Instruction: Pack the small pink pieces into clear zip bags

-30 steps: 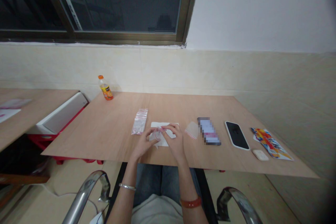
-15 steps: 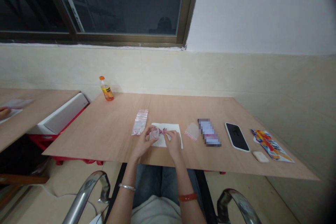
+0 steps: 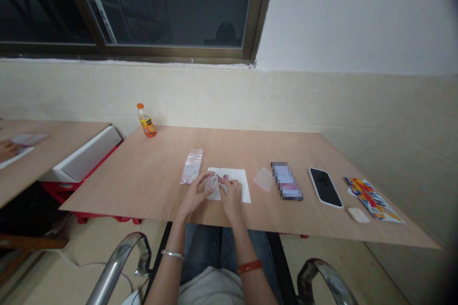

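Note:
My left hand (image 3: 195, 193) is closed on a small clear plastic bag (image 3: 212, 181), held above the left part of a white sheet of paper (image 3: 244, 186). At the bag's right edge, the fingers of my right hand (image 3: 232, 195) are bent together; what they hold, if anything, is too small to make out. Several tiny pink and dark pieces (image 3: 224, 177) lie on the paper just beyond my right fingertips. To the left of the paper lies a stack of clear zip bags (image 3: 192, 166).
Right of the paper are a loose clear zip bag (image 3: 263, 179), a phone with a blurred screen (image 3: 286, 181), a white-edged phone (image 3: 325, 188), a white case (image 3: 358, 215) and a colourful packet (image 3: 374, 200). An orange drink bottle (image 3: 146, 121) stands at the back left. Another person's hand (image 3: 7, 150) rests far left.
My right hand has shifted slightly left and nearer to me, closer to the bag, and its fingers have curled more. My left hand keeps holding the bag.

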Demonstrator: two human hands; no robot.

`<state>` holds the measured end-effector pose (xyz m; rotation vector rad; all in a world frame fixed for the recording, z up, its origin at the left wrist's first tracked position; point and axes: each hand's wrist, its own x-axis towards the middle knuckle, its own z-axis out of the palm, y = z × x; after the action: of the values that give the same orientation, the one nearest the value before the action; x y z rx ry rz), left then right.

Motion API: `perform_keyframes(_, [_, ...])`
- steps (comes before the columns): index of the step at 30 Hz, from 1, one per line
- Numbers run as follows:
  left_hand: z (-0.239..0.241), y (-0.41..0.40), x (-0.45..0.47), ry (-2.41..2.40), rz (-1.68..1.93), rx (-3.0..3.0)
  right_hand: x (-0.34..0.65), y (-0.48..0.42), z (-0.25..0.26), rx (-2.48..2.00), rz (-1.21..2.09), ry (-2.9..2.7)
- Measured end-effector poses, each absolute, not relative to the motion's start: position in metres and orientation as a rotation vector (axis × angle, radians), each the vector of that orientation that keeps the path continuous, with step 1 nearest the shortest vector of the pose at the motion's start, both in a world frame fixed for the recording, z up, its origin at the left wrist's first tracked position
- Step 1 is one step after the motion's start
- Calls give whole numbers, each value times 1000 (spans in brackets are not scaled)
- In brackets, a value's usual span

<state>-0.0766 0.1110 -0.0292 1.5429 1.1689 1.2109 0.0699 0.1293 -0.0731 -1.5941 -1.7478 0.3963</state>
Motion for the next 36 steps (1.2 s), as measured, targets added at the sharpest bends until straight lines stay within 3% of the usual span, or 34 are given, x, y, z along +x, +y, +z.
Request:
perform_keyframes(16, [-32,113,-77,1186,1212,1464,73,137,-81,-1534,392,-1615])
perform_keyframes(22, [-34,113,-75,1206,1204,1441,79,138,-52,-1269,420,-1361])
perform_keyframes(29, [-35,113,-71,1147,1204,1434,78,124,-16,-1087,460,-1499])
perform_keyframes(36, [-36,113,-72,1171,1186,1427,79,134,-41,-1161,502,-1434])
